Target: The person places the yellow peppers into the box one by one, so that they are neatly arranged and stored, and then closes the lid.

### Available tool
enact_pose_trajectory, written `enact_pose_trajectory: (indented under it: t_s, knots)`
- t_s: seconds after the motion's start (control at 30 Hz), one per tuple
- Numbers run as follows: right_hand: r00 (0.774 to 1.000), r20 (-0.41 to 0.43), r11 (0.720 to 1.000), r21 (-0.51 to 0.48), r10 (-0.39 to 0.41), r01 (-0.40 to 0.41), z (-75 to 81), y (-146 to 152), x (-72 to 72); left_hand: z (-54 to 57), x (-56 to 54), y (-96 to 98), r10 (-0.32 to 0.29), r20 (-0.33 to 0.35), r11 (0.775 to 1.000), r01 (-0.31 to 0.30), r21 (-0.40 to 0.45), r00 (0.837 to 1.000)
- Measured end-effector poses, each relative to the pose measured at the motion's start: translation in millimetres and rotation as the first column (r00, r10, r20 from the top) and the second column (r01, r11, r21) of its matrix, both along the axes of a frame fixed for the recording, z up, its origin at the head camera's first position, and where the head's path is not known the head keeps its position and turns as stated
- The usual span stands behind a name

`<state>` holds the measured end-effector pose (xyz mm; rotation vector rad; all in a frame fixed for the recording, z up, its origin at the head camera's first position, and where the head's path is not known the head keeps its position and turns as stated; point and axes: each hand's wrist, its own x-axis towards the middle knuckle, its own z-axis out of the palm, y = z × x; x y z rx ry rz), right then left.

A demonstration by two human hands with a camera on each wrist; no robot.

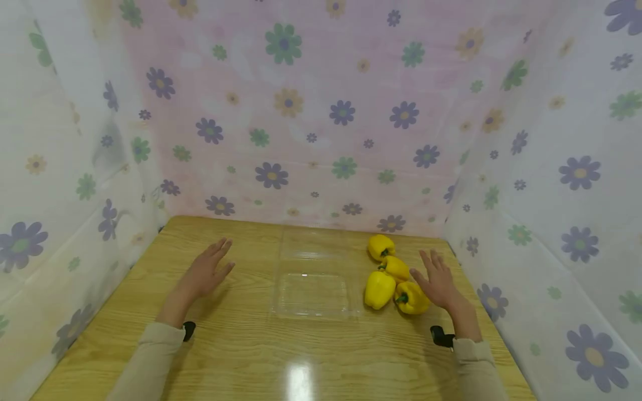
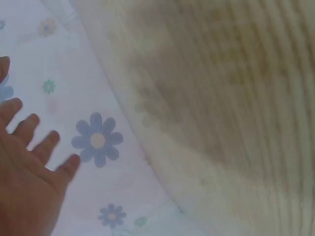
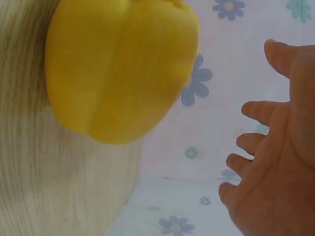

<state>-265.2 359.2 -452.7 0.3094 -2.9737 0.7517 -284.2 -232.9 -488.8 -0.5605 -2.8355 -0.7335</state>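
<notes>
Several yellow bell peppers (image 1: 379, 290) lie grouped on the right half of the table, some touching. A clear plastic clamshell container (image 1: 313, 292) stands left of them, its lid (image 1: 315, 243) folded back toward the rear. My right hand (image 1: 438, 283) hovers just right of the peppers with fingers extended, holding nothing. One pepper (image 3: 118, 73) looms large in the right wrist view, apart from the right hand (image 3: 270, 147). To the left of the container, my left hand (image 1: 204, 273) is raised over the table, fingers straight and grasping nothing; its spread fingers show in the left wrist view.
The wood-grain table (image 1: 241, 356) runs back to a flower-patterned cloth (image 1: 311, 111), which also hangs along both sides. A black wrist strap piece (image 1: 441, 336) shows at the right wrist, another (image 1: 189, 331) at the left.
</notes>
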Motion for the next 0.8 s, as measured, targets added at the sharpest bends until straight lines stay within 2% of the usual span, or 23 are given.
enact_pose_trajectory:
  t_s: [0.1, 0.2, 0.37, 0.47, 0.6, 0.7, 0.77, 0.8]
  knots:
    - [0.999, -0.016, 0.996, -0.076, 0.048, -0.049, -4.4, -3, 1.5, -6.4, 1.1, 7.6, -0.055, -0.023, 0.996, 0.056, 0.073, 0.998]
    - [0.995, -0.037, 0.986, -0.139, 0.091, -0.096, -9.4, -7, 4.4, -12.0, 2.9, 20.1, -0.106, -0.01, 0.983, 0.106, 0.15, 0.994]
    - [0.984, -0.092, 0.957, -0.235, 0.152, -0.169, -17.9, -16, 8.4, -20.6, 6.1, 45.1, -0.187, -0.002, 0.934, 0.179, 0.31, 0.982]
    - [0.977, -0.101, 0.941, -0.266, 0.186, -0.207, -20.8, -24, 8.5, -26.5, 6.1, 56.0, -0.218, -0.01, 0.89, 0.203, 0.408, 0.976]
    - [0.967, -0.093, 0.929, -0.268, 0.238, -0.255, -24.0, -33, 8.6, -36.1, 6.8, 66.3, -0.272, 0.026, 0.8, 0.211, 0.562, 0.962]
    - [0.959, -0.091, 0.918, -0.276, 0.269, -0.284, -27.4, -37, 10.5, -42.6, 8.6, 73.7, -0.334, 0.059, 0.727, 0.218, 0.651, 0.941]
    - [0.956, -0.093, 0.915, -0.275, 0.28, -0.295, -30.5, -39, 12.0, -45.4, 9.6, 78.8, -0.376, 0.074, 0.689, 0.225, 0.689, 0.924]
    - [0.954, -0.098, 0.915, -0.271, 0.282, -0.298, -32.2, -40, 12.7, -46.5, 9.9, 81.1, -0.388, 0.08, 0.677, 0.225, 0.701, 0.918]
